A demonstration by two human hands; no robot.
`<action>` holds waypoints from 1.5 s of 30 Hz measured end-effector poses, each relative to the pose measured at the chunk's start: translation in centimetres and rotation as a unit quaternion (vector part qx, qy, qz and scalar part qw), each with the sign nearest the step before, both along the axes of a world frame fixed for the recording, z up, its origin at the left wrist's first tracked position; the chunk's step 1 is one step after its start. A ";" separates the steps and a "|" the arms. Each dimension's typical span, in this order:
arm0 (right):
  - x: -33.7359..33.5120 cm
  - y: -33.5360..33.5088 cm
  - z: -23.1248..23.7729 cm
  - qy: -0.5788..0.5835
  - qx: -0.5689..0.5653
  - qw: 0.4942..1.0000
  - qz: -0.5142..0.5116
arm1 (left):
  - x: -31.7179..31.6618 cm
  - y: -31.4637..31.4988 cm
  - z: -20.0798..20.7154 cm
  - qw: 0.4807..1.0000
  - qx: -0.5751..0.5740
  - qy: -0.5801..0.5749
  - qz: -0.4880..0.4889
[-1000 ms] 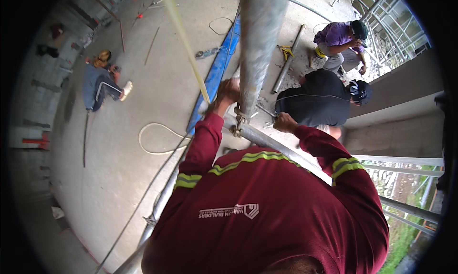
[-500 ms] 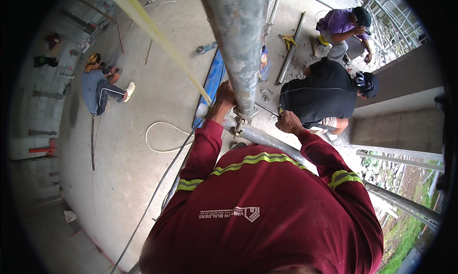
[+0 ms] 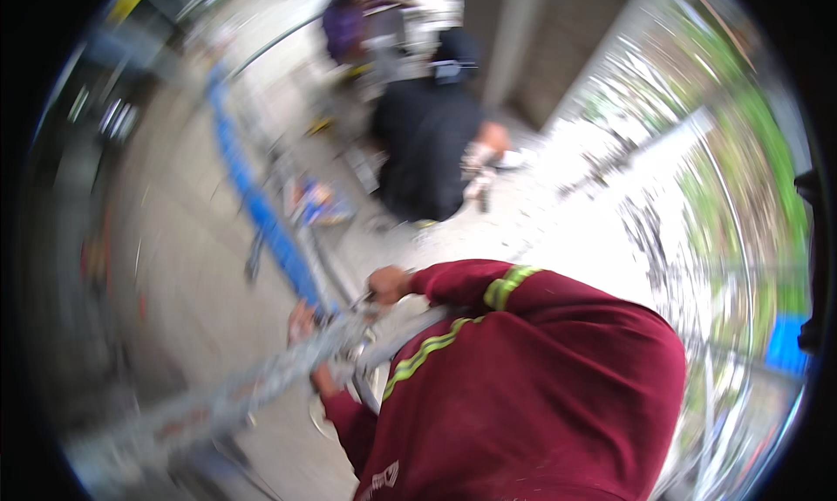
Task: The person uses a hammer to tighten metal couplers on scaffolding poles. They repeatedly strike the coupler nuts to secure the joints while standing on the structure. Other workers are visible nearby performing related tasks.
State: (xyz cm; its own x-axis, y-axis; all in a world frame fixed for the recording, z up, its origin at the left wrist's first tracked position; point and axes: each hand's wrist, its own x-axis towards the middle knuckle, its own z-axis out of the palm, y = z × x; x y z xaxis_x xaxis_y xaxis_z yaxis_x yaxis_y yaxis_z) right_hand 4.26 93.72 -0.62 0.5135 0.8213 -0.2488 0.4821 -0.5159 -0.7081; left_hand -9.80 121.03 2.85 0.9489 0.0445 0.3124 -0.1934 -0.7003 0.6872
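Observation:
A thick galvanized scaffold pipe (image 3: 227,388) slants from the lower left up to a metal clamp joint (image 3: 357,335) at the middle. Behind this pipe, my left hand (image 3: 302,324) is closed against it close to the joint; the pipe hides part of the hand, and its fingers are smeared. Just above and right of the joint, my right hand (image 3: 390,285) makes a fist round a thin metal wrench whose end reaches toward the clamp. Motion blurs the wrench and the joint's details. A second pipe (image 3: 405,335) runs from the joint beneath my chest and right sleeve.
A long blue beam (image 3: 253,196) lies beyond my hands, beside a bright plastic bag (image 3: 318,200). Ahead, a person in black (image 3: 423,148) bends over, with a person in purple (image 3: 344,30) further back. A concrete column (image 3: 549,39) stands behind them; greenery (image 3: 750,170) is at right.
My view has swung rightward and blurred; the upright pipe now slants to the lower left. Both hands stay by the joint, my right hand now closer to it. The seated person at left is out of sight.

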 end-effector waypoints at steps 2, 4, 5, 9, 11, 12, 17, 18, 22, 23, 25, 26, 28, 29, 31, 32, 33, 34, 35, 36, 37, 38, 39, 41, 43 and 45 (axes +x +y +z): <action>-0.7 -0.5 0.4 0.029 0.087 0.995 -0.024 | 0.2 1.1 0.1 0.998 0.019 0.044 0.042; -1.0 0.3 2.4 -0.035 0.060 0.998 -0.014 | 0.1 2.6 -1.7 0.911 -0.370 0.049 0.177; -0.8 0.8 2.5 -0.021 0.061 0.998 -0.003 | 1.0 2.0 -0.7 0.919 -0.348 0.088 0.163; 0.2 6.2 -2.5 -0.007 0.041 0.992 0.116 | 1.9 0.8 3.4 0.965 -0.211 0.087 0.128; 0.7 5.2 -9.5 -0.007 -0.031 0.993 0.115 | 4.5 -5.2 3.9 0.949 -0.276 0.085 0.124; 1.0 5.1 -10.2 0.009 -0.051 0.993 0.110 | 5.2 -5.4 2.7 0.952 -0.279 0.051 0.116; 2.2 6.9 -5.5 -0.001 0.122 0.991 -0.061 | 3.5 -2.0 3.8 0.946 -0.272 -0.106 0.139; 2.1 5.6 -3.2 -0.014 0.205 0.975 -0.085 | 3.0 -3.5 4.5 0.893 -0.409 -0.076 0.171; 0.9 3.4 5.4 0.194 0.295 0.802 -0.482 | 2.2 -6.3 8.2 0.955 -0.180 -0.041 0.232; 1.1 2.3 6.9 0.202 0.327 0.751 -0.537 | 1.8 -7.0 9.1 0.957 -0.155 -0.065 0.238; 1.0 -0.8 9.6 0.288 0.422 0.661 -0.550 | 1.0 -7.1 10.2 0.955 -0.102 -0.110 0.257; 0.4 -3.1 10.7 0.321 0.475 0.623 -0.531 | 0.3 -6.9 10.8 0.951 -0.149 -0.130 0.239; -1.4 -9.2 12.5 0.316 0.517 0.618 -0.500 | -2.0 -6.5 12.0 0.935 -0.246 -0.161 0.199; -3.3 -12.1 13.8 0.336 0.547 0.610 -0.465 | -4.4 -6.9 13.8 0.948 -0.210 -0.185 0.153; -6.7 -18.4 13.0 0.283 0.542 0.632 -0.476 | -8.1 -8.5 15.7 0.940 -0.192 -0.247 0.136; -9.3 -20.4 14.4 0.252 0.499 0.634 -0.534 | -9.9 -9.0 16.6 0.932 -0.172 -0.286 0.142; -11.3 -24.4 12.3 0.219 0.467 0.647 -0.562 | -11.2 -10.7 17.5 0.942 -0.135 -0.280 0.125; -13.7 -27.9 10.3 0.216 0.481 0.621 -0.580 | -12.3 -12.4 17.8 0.951 -0.097 -0.272 0.110; -16.0 -30.6 8.6 0.186 0.464 0.606 -0.619 | -13.5 -13.3 16.7 0.960 -0.140 -0.233 0.070; -18.3 -32.6 6.4 0.172 0.443 0.573 -0.668 | -14.4 -13.7 14.8 0.964 -0.182 -0.192 0.030; -20.7 -35.2 3.4 0.201 0.404 0.513 -0.731 | -15.4 -13.7 12.4 0.973 -0.227 -0.042 0.009; -22.9 -37.2 0.1 0.168 0.334 0.472 -0.798 | -16.3 -13.7 10.0 0.957 -0.268 0.109 -0.013; -25.8 -39.1 -3.9 0.159 0.316 0.413 -0.839 | -16.3 -14.9 8.8 0.933 -0.268 0.239 -0.028; -31.6 -41.7 -9.9 0.191 0.263 0.328 -0.887 | -16.5 -17.2 6.0 0.860 -0.211 0.457 -0.080; -39.3 -45.3 -16.5 0.206 0.193 0.281 -0.917 | -16.5 -19.8 3.1 0.800 -0.109 0.567 -0.167; -45.8 -45.0 -19.7 0.201 0.097 0.217 -0.950 | -16.5 -21.7 1.3 0.767 -0.021 0.610 -0.200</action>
State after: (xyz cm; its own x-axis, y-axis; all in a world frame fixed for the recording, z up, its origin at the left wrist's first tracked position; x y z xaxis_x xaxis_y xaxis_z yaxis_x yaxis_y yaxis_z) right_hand -41.55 48.75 -20.31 -0.0608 -0.7636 -0.6428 -0.5924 0.5459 -0.5924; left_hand -26.26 99.32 4.14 0.4755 -0.3398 -0.8114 0.4175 -0.7247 0.5481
